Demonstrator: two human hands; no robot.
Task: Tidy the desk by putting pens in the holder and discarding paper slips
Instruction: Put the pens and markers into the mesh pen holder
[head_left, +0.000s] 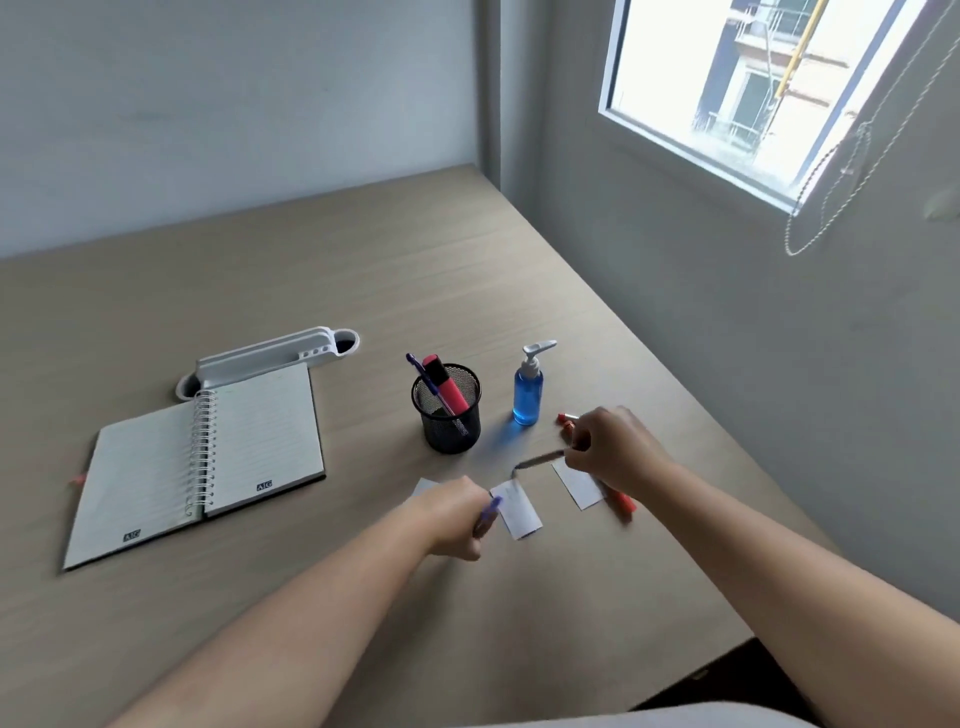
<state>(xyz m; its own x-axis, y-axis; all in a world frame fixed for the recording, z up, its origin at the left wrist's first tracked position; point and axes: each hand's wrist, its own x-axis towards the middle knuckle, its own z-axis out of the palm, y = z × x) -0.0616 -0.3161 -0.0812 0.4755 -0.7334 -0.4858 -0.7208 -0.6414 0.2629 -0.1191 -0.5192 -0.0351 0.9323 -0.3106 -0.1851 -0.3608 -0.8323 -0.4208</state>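
A black mesh pen holder stands mid-desk with a blue pen and a red highlighter in it. My left hand is shut on a blue pen, just left of a white paper slip. Another slip peeks out behind that hand. My right hand is shut on a blurred grey pen above a third slip. An orange pen lies partly under that hand, and its far end shows beside the blue bottle.
A blue pump bottle stands right of the holder. An open spiral notebook lies at the left, with a white desk organiser behind it. The desk's right edge runs close to the wall under the window.
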